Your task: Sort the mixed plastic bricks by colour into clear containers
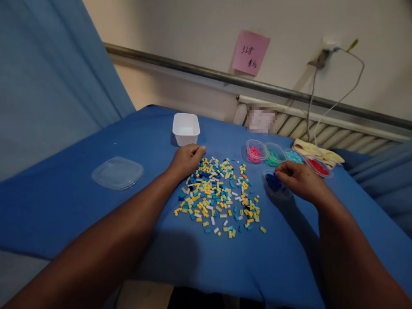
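Blue cloth (96, 214) under scattered brick pile (217, 193). My left hand (186, 159) loosely curled, knuckles down on pile's far-left edge. My right hand (298, 178) pinched over dark-blue tub (276, 185) (whether it holds a brick, cannot tell). White bin (186, 128) beyond.

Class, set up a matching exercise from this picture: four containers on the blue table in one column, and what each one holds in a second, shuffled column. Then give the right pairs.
Things:
1. White square tub
2. Small tub at the right hand
3. Leftmost tub in the row
4. Rightmost tub in the row

Contents:
A. Red pieces
B. Dark blue pieces
C. Nothing visible
D. Pink pieces

Pairs: 1-C, 2-B, 3-D, 4-A
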Motion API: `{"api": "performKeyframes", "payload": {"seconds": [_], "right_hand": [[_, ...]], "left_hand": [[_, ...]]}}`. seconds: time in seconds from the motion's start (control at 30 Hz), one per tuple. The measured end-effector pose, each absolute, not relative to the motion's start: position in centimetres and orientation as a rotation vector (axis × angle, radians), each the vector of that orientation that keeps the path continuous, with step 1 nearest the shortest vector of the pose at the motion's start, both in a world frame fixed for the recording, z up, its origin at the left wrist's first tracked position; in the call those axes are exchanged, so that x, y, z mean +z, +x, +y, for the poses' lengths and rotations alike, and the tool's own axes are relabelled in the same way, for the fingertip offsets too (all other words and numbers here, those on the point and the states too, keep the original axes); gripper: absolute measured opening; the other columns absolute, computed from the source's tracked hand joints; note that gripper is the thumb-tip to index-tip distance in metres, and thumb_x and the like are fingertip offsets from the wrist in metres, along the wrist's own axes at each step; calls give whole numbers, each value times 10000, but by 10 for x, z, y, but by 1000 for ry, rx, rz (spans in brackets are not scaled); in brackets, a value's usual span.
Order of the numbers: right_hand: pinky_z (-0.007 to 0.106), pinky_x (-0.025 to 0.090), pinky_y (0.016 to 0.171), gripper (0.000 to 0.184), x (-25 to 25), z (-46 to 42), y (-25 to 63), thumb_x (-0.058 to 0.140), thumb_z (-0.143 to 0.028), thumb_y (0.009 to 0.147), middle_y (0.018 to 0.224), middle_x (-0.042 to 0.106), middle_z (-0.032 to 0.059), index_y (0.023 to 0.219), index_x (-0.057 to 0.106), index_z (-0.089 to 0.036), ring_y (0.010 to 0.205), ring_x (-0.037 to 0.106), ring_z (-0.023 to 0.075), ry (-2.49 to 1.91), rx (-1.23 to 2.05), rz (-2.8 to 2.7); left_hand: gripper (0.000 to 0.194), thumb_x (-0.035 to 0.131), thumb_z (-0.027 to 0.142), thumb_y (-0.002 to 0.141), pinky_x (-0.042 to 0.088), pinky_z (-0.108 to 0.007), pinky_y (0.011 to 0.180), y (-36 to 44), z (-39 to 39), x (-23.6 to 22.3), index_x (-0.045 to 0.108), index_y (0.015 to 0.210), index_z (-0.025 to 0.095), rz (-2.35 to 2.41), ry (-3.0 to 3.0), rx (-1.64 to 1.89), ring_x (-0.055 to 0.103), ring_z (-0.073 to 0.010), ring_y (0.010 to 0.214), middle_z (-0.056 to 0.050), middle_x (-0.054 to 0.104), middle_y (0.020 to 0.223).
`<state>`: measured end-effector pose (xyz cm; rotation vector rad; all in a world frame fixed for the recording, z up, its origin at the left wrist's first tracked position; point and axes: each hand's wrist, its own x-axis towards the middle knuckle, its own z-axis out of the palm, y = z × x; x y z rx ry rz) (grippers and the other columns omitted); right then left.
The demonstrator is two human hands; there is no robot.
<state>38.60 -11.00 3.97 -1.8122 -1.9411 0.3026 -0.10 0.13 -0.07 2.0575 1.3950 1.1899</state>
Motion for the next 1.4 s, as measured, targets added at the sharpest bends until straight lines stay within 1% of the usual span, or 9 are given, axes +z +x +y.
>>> {"api": "performKeyframes", "payload": {"seconds": [0.17,0.3,0.4,0.5,0.63,0.87,1.03,1.23,1.4], "right_hand": [[348,489,697,241,44,-110,393,621,-420,932,894,799,54,982,774,-242,799,728,247,-1876,77,-1886],[351,499,719,233,41,-112,377,620,-404,953,904,798,55,1031,765,-238,815,731,246,-1837,70,-1834],[348,518,745,225,34,-113,352,630,-380,958,904,793,55,1051,763,-224,812,727,236,-1689,148,-1873],[328,534,752,197,35,-114,316,639,-333,964,917,792,51,1055,766,-213,806,718,214,-1429,343,-2012],[290,528,795,167,47,-110,264,615,-209,985,1021,808,41,1049,768,-234,904,734,192,-1137,535,-2294],[274,475,778,237,41,-91,225,616,-57,894,983,804,37,963,775,-219,878,721,190,-1234,476,-2545],[282,467,778,272,32,-86,232,601,-54,868,997,811,32,950,791,-229,886,722,199,-1294,477,-2597],[299,461,776,170,38,-89,229,653,-118,893,971,800,57,904,789,-220,878,703,214,-1296,429,-2678],[285,456,783,143,38,-91,229,654,-109,893,954,779,60,889,764,-200,865,685,196,-1218,416,-2658]], "left_hand": [[469,541,561,996,430,-310,622,-2,3,0,783,831,195,1403,2058,1182,644,-216,697,-32,689,664],[470,541,559,997,425,-310,629,-1,3,-1,784,830,194,1412,2051,1186,641,-210,698,-29,690,670],[489,525,556,1003,416,-314,630,-1,2,-1,766,789,188,1408,2053,1178,631,-207,688,-25,665,651],[492,521,545,1011,424,-324,657,-1,1,-1,758,777,183,1406,2059,1177,641,-208,710,-35,692,695],[481,528,540,1018,438,-330,685,-2,1,-4,759,793,184,1387,2054,1194,652,-209,732,-40,717,736],[478,519,548,1021,448,-324,670,-1,1,-7,756,811,191,1367,2028,1202,660,-217,748,-37,714,729],[480,511,541,1014,451,-326,678,0,0,-5,742,787,187,1363,2033,1188,656,-219,754,-50,721,747],[476,513,550,1006,436,-327,652,1,-1,-4,736,780,196,1386,2022,1179,636,-219,730,-38,691,704],[489,512,563,1005,431,-323,650,0,-1,-3,742,782,193,1389,2043,1175,630,-214,724,-33,682,693]]}}
